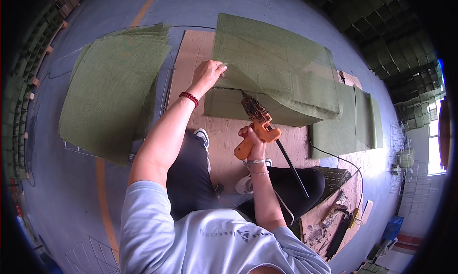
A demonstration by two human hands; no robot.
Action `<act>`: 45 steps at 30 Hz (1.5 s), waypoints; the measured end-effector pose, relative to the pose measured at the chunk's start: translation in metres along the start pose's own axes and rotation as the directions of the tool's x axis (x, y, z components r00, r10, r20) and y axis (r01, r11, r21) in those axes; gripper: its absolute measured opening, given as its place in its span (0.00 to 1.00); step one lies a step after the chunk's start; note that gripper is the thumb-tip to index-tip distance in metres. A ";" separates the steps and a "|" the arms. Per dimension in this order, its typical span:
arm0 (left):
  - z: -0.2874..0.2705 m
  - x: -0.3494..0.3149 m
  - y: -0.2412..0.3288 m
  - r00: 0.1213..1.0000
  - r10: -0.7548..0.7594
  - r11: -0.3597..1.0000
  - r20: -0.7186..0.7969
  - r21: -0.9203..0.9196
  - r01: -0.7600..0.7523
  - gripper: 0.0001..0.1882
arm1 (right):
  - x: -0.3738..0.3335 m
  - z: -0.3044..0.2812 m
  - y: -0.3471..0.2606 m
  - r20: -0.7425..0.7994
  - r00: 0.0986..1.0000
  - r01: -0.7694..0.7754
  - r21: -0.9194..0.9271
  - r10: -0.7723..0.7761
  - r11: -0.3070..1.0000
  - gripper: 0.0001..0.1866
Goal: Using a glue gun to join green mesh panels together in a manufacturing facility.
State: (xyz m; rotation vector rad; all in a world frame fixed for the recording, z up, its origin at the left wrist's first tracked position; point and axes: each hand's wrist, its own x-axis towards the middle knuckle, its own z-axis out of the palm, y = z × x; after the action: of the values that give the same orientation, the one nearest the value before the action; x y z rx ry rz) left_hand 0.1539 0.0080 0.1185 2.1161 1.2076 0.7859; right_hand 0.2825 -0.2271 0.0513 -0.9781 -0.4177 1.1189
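My left hand (210, 75) pinches the edge of a green mesh sheet (272, 49) and holds it raised, so that it curls up in front of me. In my right hand (255, 142) is an orange glue gun (261, 127), its front end covered in dark residue. Under the lifted edge, the gun's nozzle meets or nearly meets a thin dark line along the mesh beneath; contact is hard to tell. A long black glue stick (292, 168) juts from the gun's back toward my knee. More green mesh (229, 103) lies below the raised sheet.
Wooden boards (191, 49) lie under the mesh. Stacked green mesh sheets (114, 78) are at the left, and another mesh piece (334, 126) at the right. A cable (334, 155) runs right toward a stained board (324, 221). Wire frames (90, 255) stand at the lower left.
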 end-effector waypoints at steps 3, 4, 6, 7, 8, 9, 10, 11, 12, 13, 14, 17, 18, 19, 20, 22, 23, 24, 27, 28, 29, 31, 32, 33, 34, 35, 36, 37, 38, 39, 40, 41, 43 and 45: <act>0.001 0.000 -0.002 0.999 0.029 1.000 -0.036 -0.002 -0.029 0.22 | 0.000 0.001 0.001 -0.006 1.000 0.004 -0.002 -0.004 1.000 0.09; -0.002 -0.001 0.004 0.999 0.031 1.000 -0.033 -0.004 -0.031 0.22 | 0.000 0.000 0.001 -0.007 1.000 0.005 -0.013 -0.005 1.000 0.09; -0.007 -0.001 0.015 0.993 -0.052 0.999 0.108 0.016 0.050 0.22 | 0.001 -0.003 0.001 0.005 1.000 -0.003 -0.037 0.003 0.999 0.09; -0.007 -0.001 0.014 0.993 -0.051 0.999 0.108 0.017 0.049 0.22 | 0.001 -0.002 0.001 0.025 1.000 -0.013 -0.059 0.015 0.998 0.09; -0.005 -0.001 0.011 0.996 -0.032 0.999 0.079 0.015 0.031 0.21 | 0.000 0.001 0.002 0.023 1.000 -0.017 -0.066 0.019 0.998 0.09; -0.003 -0.001 0.008 0.999 -0.013 1.000 0.051 0.013 0.012 0.21 | 0.000 0.003 0.004 0.023 1.000 -0.016 -0.066 0.018 0.998 0.09; 0.001 0.000 0.003 0.999 -0.012 1.000 0.050 0.014 0.011 0.21 | 0.000 0.006 0.005 0.030 0.999 -0.021 -0.039 0.022 0.999 0.09; 0.005 -0.001 -0.002 1.000 0.005 1.000 -0.012 -0.018 -0.005 0.18 | 0.000 0.007 0.006 0.037 0.999 -0.026 -0.012 0.026 1.000 0.10; 0.009 0.000 -0.007 0.997 0.020 0.999 -0.074 -0.049 -0.024 0.16 | 0.000 0.007 0.005 0.038 0.999 -0.024 -0.012 0.025 1.000 0.10; 0.008 0.000 -0.006 0.997 0.021 0.998 -0.071 -0.049 -0.025 0.16 | 0.001 0.004 0.006 0.028 0.999 -0.023 -0.011 0.024 1.000 0.10; 0.007 0.000 -0.005 0.999 0.021 0.999 -0.049 -0.035 -0.023 0.16 | 0.001 0.002 0.006 0.019 1.000 -0.023 -0.011 0.023 1.000 0.09; 0.003 0.000 -0.003 1.000 0.017 1.000 -0.015 0.004 -0.017 0.16 | -0.001 0.000 0.004 0.000 1.000 -0.015 -0.012 0.015 1.000 0.09; 0.001 0.000 -0.003 1.000 0.013 0.999 -0.004 0.030 -0.013 0.16 | -0.001 -0.001 0.003 -0.009 1.000 -0.008 -0.014 0.008 1.000 0.09; 0.002 0.000 -0.001 1.000 0.014 0.999 -0.003 0.029 -0.014 0.16 | -0.001 -0.001 0.002 -0.010 1.000 -0.007 -0.014 0.006 1.000 0.09; 0.002 0.000 0.000 1.000 0.017 1.000 -0.020 0.014 -0.016 0.16 | -0.002 -0.002 0.001 -0.009 1.000 -0.004 -0.004 0.004 1.000 0.09; 0.003 0.000 0.000 0.999 0.019 1.000 -0.037 0.001 -0.019 0.16 | -0.002 -0.002 0.000 -0.008 1.000 -0.002 0.007 0.002 1.000 0.08; 0.003 0.000 -0.001 0.999 0.011 1.000 -0.034 -0.006 -0.011 0.16 | -0.002 -0.002 0.000 -0.013 1.000 0.001 0.004 -0.001 1.000 0.08; 0.003 0.000 -0.002 0.999 0.004 1.000 -0.032 -0.014 -0.004 0.16 | -0.002 -0.001 0.001 -0.017 1.000 0.004 0.001 -0.004 1.000 0.08; 0.004 -0.001 -0.001 0.998 0.029 1.000 -0.062 0.003 -0.029 0.16 | -0.001 -0.006 0.001 -0.034 0.999 0.015 -0.003 -0.015 1.000 0.09; 0.003 -0.001 -0.002 0.998 0.028 1.000 -0.063 0.001 -0.028 0.16 | -0.001 -0.007 0.001 -0.034 0.999 0.015 -0.004 -0.015 1.000 0.09; 0.001 -0.001 -0.004 0.999 0.023 1.000 -0.048 0.000 -0.023 0.16 | 0.000 -0.007 0.001 -0.031 0.999 0.016 -0.002 -0.016 1.000 0.09; 0.002 0.000 -0.003 0.999 0.020 1.000 -0.030 0.001 -0.020 0.16 | 0.000 -0.010 0.000 -0.030 0.999 0.019 0.005 -0.019 1.000 0.09; 0.004 -0.001 -0.001 0.998 0.035 0.999 -0.051 0.006 -0.035 0.16 | -0.001 -0.012 -0.001 -0.039 0.999 0.017 0.016 -0.017 1.000 0.09; 0.006 0.000 0.001 0.996 0.050 0.999 -0.072 0.011 -0.049 0.16 | -0.001 -0.013 -0.002 -0.047 0.999 0.016 0.027 -0.015 1.000 0.09; 0.005 0.000 0.000 0.996 0.047 0.999 -0.075 0.009 -0.047 0.16 | -0.001 -0.012 -0.002 -0.045 0.999 0.015 0.023 -0.014 1.000 0.09; 0.005 0.000 -0.002 0.998 0.036 0.999 -0.058 0.001 -0.036 0.16 | -0.002 -0.011 -0.003 -0.049 0.999 0.020 0.030 -0.019 0.999 0.09; 0.004 0.001 -0.003 0.999 0.026 1.000 -0.040 -0.007 -0.026 0.16 | -0.002 -0.011 -0.003 -0.054 0.998 0.026 0.037 -0.024 0.999 0.09; 0.004 0.000 -0.003 0.999 0.026 1.000 -0.039 -0.008 -0.027 0.16 | -0.001 -0.012 -0.003 -0.055 0.998 0.026 0.036 -0.024 0.999 0.09; 0.003 0.000 -0.002 0.999 0.021 1.000 -0.030 -0.010 -0.022 0.16 | -0.001 -0.014 -0.003 -0.043 0.999 0.030 0.030 -0.029 0.999 0.09; 0.003 0.000 -0.002 1.000 0.017 1.000 -0.020 -0.012 -0.017 0.16 | -0.001 -0.015 -0.003 -0.031 0.999 0.034 0.024 -0.033 0.999 0.09; 0.003 0.000 -0.002 1.000 0.017 1.000 -0.020 -0.012 -0.017 0.16 | -0.001 -0.015 -0.003 -0.031 0.999 0.034 0.024 -0.033 0.999 0.09; 0.002 0.000 -0.002 1.000 0.014 1.000 -0.013 -0.001 -0.014 0.16 | -0.001 -0.015 -0.004 -0.041 0.999 0.034 0.030 -0.033 0.999 0.09; 0.002 0.000 -0.001 1.000 0.012 1.000 -0.005 0.010 -0.012 0.16 | -0.002 -0.016 -0.004 -0.052 0.998 0.035 0.035 -0.033 0.999 0.09; 0.004 0.000 -0.001 0.998 0.037 0.999 -0.052 0.006 -0.036 0.16 | -0.001 -0.019 -0.004 -0.059 0.998 0.040 0.039 -0.038 0.998 0.09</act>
State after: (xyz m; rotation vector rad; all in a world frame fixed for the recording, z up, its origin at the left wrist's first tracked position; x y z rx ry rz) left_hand 0.1565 0.0073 0.1150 2.1397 1.2024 0.8598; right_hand 0.2976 -0.2371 0.0443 -0.9610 -0.3646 1.0571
